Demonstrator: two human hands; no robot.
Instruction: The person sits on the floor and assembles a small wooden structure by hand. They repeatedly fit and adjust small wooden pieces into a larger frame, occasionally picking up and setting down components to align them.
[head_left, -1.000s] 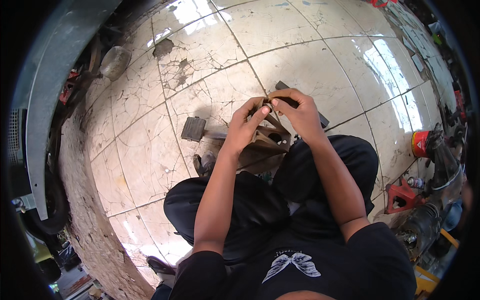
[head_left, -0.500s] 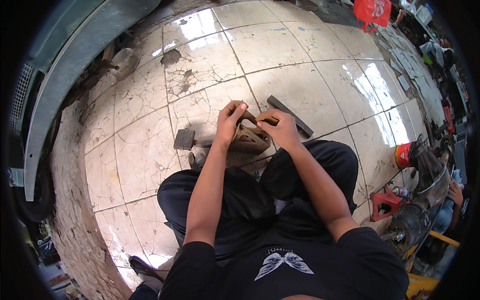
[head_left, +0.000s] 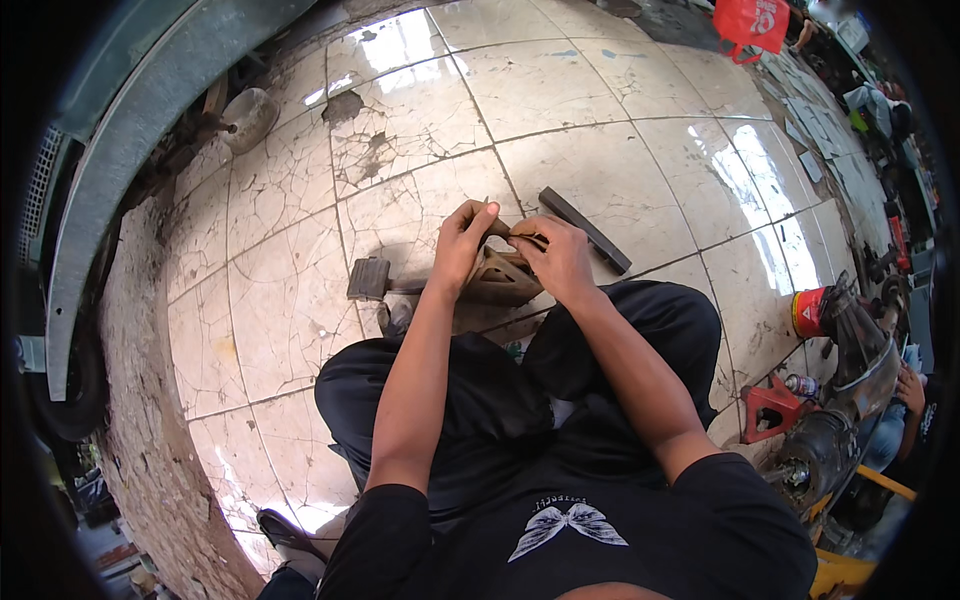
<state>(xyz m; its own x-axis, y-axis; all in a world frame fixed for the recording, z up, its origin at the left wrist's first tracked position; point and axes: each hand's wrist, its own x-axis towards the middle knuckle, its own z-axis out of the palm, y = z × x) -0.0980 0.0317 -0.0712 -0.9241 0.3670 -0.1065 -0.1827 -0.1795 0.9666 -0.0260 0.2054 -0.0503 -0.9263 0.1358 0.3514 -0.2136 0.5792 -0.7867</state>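
Note:
Both my hands meet above the tiled floor, in front of my crossed legs. My left hand (head_left: 462, 245) is closed, thumb up, around a brown curved piece (head_left: 500, 229) whose kind I cannot make out. On the other end of that piece, the bent fingers of my right hand (head_left: 557, 258) pinch close together. Just under them lies a rusty metal part (head_left: 505, 285) with openings in it. A block-headed hammer (head_left: 369, 279) rests at its left, the handle running toward the part. Beyond my right hand, a dark metal bar (head_left: 587, 231) lies slantwise on the tiles.
At the right stand a red-and-yellow can (head_left: 808, 313), a red jack stand (head_left: 770, 408) and a greasy axle assembly (head_left: 825, 430); another person's hand (head_left: 910, 388) shows beyond. A long grey metal beam (head_left: 110, 170) curves along the left. A red bag (head_left: 750, 25) is far off.
My right fingers have shifted slightly left along the brown piece, closer to my left hand. The piece has turned a little. The hammer and bar lie as before.

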